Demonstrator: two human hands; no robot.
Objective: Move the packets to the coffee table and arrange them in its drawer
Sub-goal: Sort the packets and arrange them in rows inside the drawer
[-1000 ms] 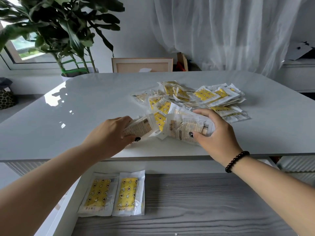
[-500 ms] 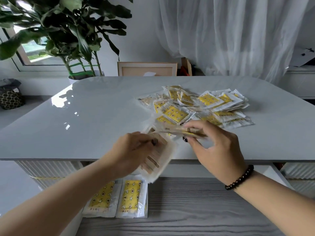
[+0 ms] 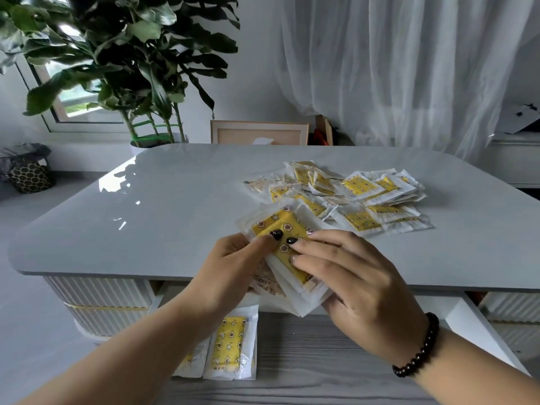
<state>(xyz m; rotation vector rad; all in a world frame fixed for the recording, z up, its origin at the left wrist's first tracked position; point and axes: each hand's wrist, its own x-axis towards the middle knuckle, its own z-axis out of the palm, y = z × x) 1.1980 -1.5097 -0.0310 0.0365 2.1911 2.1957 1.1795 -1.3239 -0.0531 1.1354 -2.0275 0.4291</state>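
Left hand (image 3: 233, 267) grips a small stack of packets (image 3: 287, 252) above the coffee table's (image 3: 146, 229) front edge, thumb on top. Right hand (image 3: 350, 285) holds the same stack. Two packets (image 3: 230, 349) lie in the open drawer (image 3: 321, 361) below. Loose pile (image 3: 350, 197) sits right.

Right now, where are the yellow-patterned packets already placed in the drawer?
In the head view, two yellow-patterned packets lie side by side at the left of the open grey wood-grain drawer, below the left forearm and under the table's front edge.
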